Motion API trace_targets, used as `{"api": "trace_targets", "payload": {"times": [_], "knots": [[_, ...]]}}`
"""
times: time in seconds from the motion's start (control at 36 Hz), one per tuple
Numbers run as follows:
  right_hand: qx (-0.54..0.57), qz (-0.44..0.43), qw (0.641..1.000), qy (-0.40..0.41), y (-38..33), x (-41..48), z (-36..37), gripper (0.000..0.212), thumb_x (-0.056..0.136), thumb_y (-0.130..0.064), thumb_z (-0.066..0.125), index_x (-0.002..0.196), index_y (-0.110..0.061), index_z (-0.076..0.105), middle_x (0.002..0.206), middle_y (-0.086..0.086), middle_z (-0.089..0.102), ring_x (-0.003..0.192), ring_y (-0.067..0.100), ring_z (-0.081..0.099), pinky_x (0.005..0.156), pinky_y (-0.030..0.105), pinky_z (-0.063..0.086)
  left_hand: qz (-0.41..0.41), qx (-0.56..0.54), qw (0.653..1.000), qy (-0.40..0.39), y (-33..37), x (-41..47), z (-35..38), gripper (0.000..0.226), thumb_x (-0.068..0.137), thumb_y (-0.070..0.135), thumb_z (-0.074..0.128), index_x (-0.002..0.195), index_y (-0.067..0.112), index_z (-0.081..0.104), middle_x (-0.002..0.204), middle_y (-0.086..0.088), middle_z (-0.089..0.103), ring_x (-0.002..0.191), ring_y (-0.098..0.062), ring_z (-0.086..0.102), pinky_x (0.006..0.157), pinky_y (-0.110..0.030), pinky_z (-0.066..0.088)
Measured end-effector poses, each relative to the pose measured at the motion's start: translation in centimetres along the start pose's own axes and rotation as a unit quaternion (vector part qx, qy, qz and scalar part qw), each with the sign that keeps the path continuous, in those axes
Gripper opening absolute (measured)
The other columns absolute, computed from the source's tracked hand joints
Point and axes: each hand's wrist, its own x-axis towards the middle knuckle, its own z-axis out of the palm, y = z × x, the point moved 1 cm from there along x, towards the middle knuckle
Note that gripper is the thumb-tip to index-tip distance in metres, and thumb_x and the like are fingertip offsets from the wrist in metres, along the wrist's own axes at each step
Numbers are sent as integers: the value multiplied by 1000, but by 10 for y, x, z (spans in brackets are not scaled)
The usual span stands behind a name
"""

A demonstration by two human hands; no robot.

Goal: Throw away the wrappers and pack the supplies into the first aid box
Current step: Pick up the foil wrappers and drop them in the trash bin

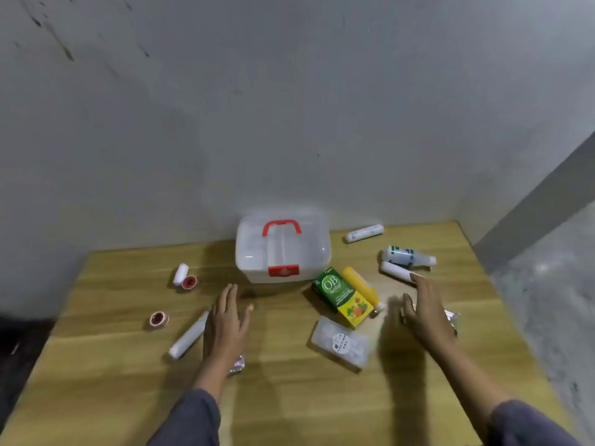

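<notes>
1. A wooden table with pale grain stands against a grey, scuffed wall.
2. To the right, speckled grey floor meets a darker baseboard strip.

The first aid box sits at the back of the worktop. Tape rolls lie to its left, a carton and bottle to its right, a packet in front.

I see a wooden table set against a stained grey wall, with grey floor to my right.
</notes>
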Motion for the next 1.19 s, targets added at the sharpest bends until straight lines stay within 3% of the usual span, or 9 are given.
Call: {"api": "trace_targets", "payload": {"times": [0.17,0.31,0.5,0.67,0.81,0.89,1.0,1.08,1.19], "knots": [[-74,91,993,-13,40,-21,18,41,91,-11,47,130,-2,44,138,18,44,129,35,40,104,43,34,-94,38,995,19,-28,-18,31,51,93,19,58,138,0,44,145,-19,45,134,-38,41,102,-47,39],[-163,116,978,-53,50,-19,30,49,91,-12,44,138,-1,34,149,21,30,137,38,24,111,47,20,-141,47,989,20,-29,-21,45,47,93,11,54,136,-6,45,148,-25,38,128,-46,44,101,-51,38],[-191,131,970,-74,36,-18,31,48,92,-28,46,138,-13,37,148,16,31,133,36,27,105,49,30,-160,39,986,12,-20,-26,54,50,90,10,60,137,-1,47,148,-33,29,133,-51,30,106,-53,29],[-232,131,962,-58,27,-28,27,44,87,-42,53,126,-22,49,130,11,47,122,32,39,99,44,29,-184,-22,983,19,-13,-24,42,51,83,14,70,130,5,55,134,-28,44,122,-45,39,101,-46,32],[-177,170,968,-52,26,-37,27,48,80,-50,61,118,-22,54,118,13,49,114,33,43,94,44,33,-213,-166,963,-22,-10,-26,34,54,74,11,79,123,10,56,124,-15,40,97,-24,48,84,-31,42],[-132,194,971,-40,27,-45,28,53,76,-47,67,116,-16,52,115,18,51,110,38,46,88,44,40,-194,-208,957,-66,-11,-28,34,53,70,10,82,117,11,57,116,-10,44,101,-23,48,81,-27,39],[-4,227,974,-2,29,-56,29,42,74,-35,75,99,-12,50,103,21,52,98,37,52,72,38,40,-200,-271,937,-87,-14,-32,34,47,69,10,84,106,21,58,119,-11,56,105,-27,57,80,-30,45],[77,227,970,24,33,-63,32,32,70,-17,79,81,-9,50,91,22,57,89,37,55,68,32,34,-208,-307,924,-96,-16,-36,34,46,69,11,84,106,23,59,116,-12,63,101,-28,62,81,-36,52],[138,243,960,27,29,-73,32,17,72,-7,76,81,-2,62,86,19,66,83,32,60,69,30,36,-199,-345,913,-90,-12,-40,29,41,73,8,81,106,19,59,107,-9,66,86,-17,64,63,-19,51]]}}
